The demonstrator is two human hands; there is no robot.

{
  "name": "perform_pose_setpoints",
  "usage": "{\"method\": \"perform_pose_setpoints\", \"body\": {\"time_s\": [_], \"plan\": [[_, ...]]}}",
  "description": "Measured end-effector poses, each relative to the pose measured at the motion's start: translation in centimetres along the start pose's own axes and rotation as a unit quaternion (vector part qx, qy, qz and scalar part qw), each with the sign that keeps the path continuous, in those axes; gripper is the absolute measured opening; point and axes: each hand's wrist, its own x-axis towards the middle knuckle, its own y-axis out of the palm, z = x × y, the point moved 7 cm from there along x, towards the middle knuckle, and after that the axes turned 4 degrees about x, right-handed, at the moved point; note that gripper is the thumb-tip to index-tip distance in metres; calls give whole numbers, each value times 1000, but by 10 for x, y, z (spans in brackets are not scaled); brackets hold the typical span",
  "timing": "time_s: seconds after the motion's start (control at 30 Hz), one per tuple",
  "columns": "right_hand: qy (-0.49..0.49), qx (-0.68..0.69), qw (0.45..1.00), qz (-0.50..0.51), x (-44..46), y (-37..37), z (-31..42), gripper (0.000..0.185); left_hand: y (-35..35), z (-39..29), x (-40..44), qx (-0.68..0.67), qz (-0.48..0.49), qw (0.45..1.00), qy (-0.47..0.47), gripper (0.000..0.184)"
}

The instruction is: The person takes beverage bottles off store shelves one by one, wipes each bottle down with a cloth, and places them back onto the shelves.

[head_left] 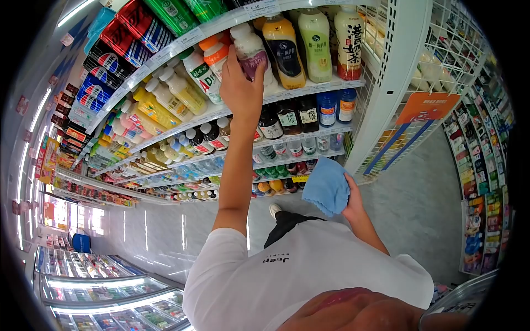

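Observation:
My left hand (243, 83) reaches up to the upper drink shelf and closes round a white bottle with a purple label (253, 48), thumb on one side and fingers on the other. The bottle stands in the front row. Left of it are an orange-capped bottle (214, 51) and a green-capped bottle (200, 74). To its right stands a yellow bottle with a dark label (284, 52), then a pale green bottle (314, 47) and a milk tea bottle (349, 47). Lower down, my right hand (354, 199) grips a folded blue cloth (327, 187) in front of my body.
Price labels run along the shelf edge (326, 87). Cans (146, 25) line the shelf above, and more bottles fill the lower shelves. A white metal rack end (395, 71) with an orange sign (428, 106) rises at the right. Lit display cases (105, 287) stand behind at lower left.

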Motion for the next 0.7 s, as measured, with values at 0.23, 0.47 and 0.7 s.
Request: {"method": "perform_pose_setpoints", "body": {"time_s": [0.23, 0.47, 0.7], "plan": [[5, -3, 1000, -4, 4, -2, -4, 58, 7, 3, -3, -18, -3, 1000, -11, 71], [16, -9, 1000, 0, 8, -5, -11, 58, 6, -1, -4, -20, -9, 1000, -8, 71], [20, -16, 1000, 4, 9, 0, -14, 57, 13, 0, -6, -17, -9, 1000, -15, 71]]}}
